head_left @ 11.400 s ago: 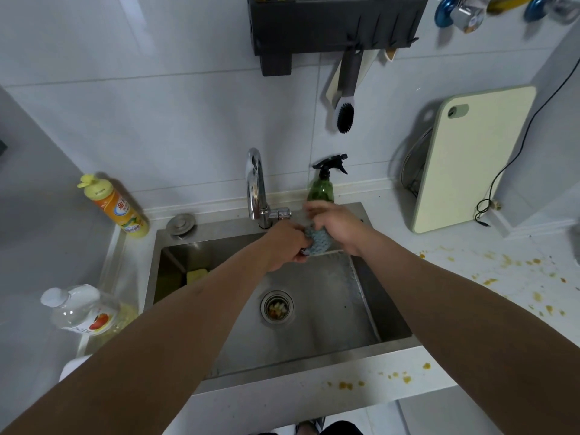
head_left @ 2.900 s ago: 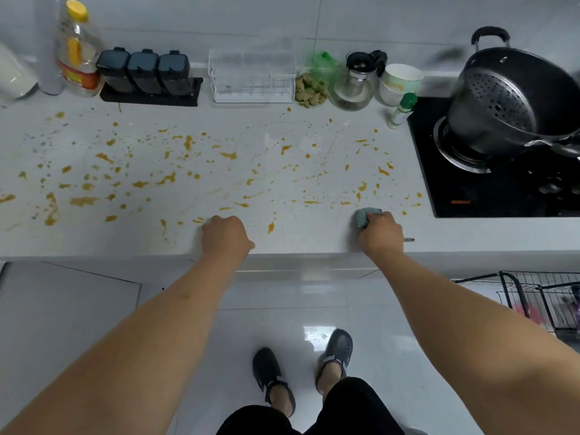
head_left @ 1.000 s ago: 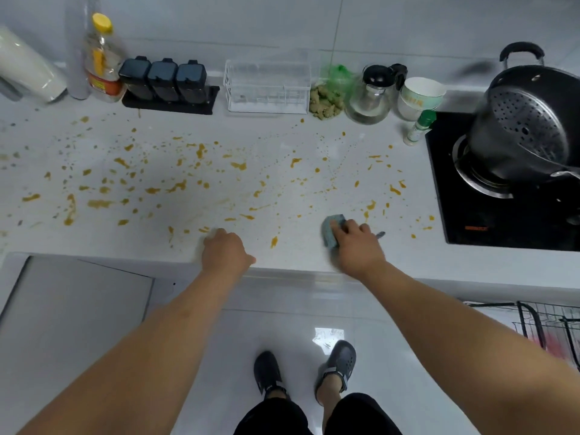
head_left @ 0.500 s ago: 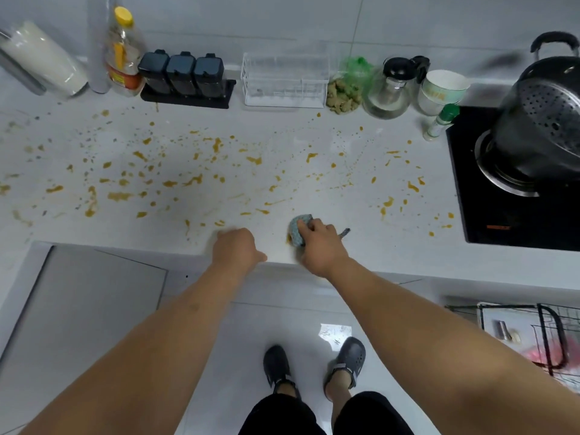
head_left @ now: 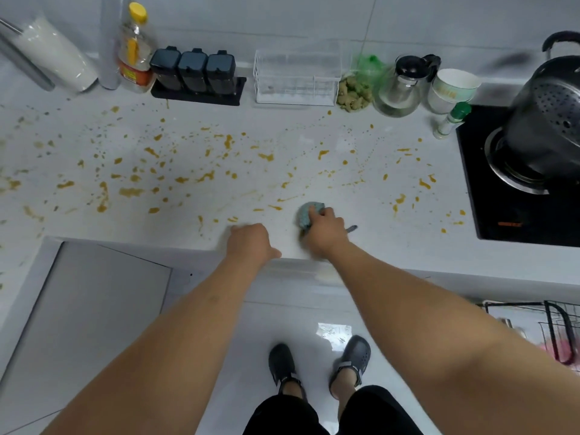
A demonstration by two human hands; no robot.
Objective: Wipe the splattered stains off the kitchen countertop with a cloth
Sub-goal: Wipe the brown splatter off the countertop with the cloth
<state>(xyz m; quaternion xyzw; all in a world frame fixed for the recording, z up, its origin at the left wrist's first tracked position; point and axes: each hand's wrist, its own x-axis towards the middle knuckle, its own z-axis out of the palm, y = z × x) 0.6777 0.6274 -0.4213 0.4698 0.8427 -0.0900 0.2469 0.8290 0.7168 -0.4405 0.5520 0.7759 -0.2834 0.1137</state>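
White kitchen countertop (head_left: 282, 243) seen from above, speckled across most of its width with orange-yellow stains (head_left: 131, 192); a bare strip along the front edge near the hands shows few marks. Right hand (head_left: 323, 232) presses a blue-grey cloth (head_left: 306, 213) onto the surface close to the front edge, fingers curled over the bunched fabric and gripping it; a dark narrow strip, possibly a tag or loop, shows beside the wrist. Left hand (head_left: 249, 241) rests on the counter edge just beside it, fingers curled under and holding nothing, apparently as a brace. Along the back wall stand an oil bottle (head_left: 135, 48), a black spice rack (head_left: 196, 75), a clear wire-framed box (head_left: 296, 78), a glass jug (head_left: 403, 87) and a paper cup (head_left: 452, 89); a dark pot (head_left: 549, 120) sits on the hob (head_left: 489, 215) at right. Judged from its crumpled form, the cloth is soft, light and compliant, probably damp, best held balled under the palm so that pressure spreads evenly. Most stains lie beyond and to the left, so the task appears barely begun
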